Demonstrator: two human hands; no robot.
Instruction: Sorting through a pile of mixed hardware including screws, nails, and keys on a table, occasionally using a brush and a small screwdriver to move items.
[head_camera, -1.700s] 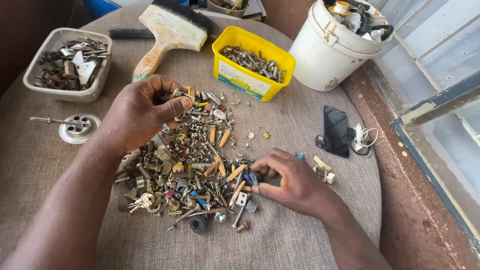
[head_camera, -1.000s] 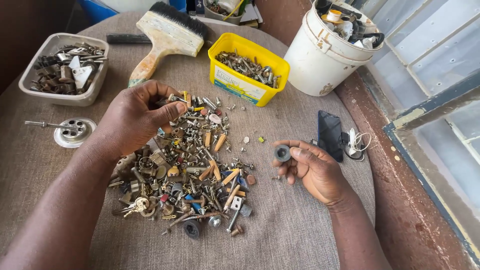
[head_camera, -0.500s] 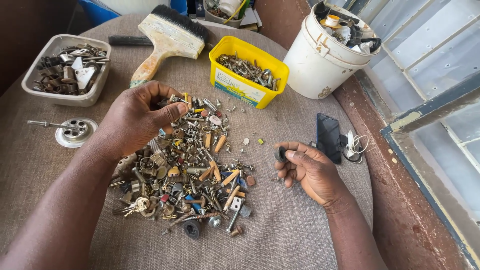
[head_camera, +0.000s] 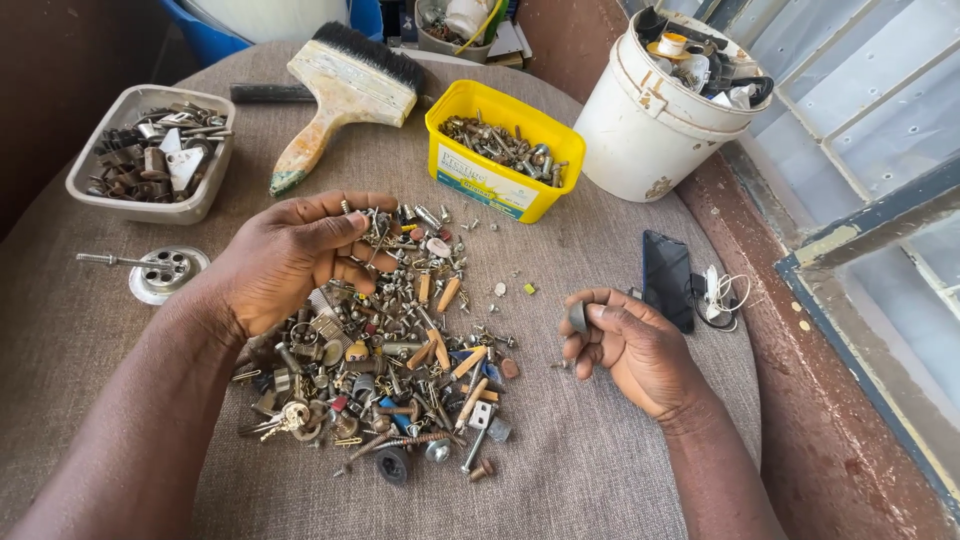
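Gripping a small dark ring (head_camera: 578, 317) just right of the pile (head_camera: 395, 350), my right hand (head_camera: 630, 345) is pinching firmly; I'm keeping my left hand (head_camera: 290, 255), clenched on screws (head_camera: 375, 232), low over the counter (head_camera: 600, 460).

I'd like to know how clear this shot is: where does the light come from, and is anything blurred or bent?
Head view: soft daylight from the window side at right brightens the white plastic bucket; shadows on the brown woven cloth are faint; the pile of mixed screws and fittings and both hands look sharp; the wide lens curves the edges; the far left corner is dark.
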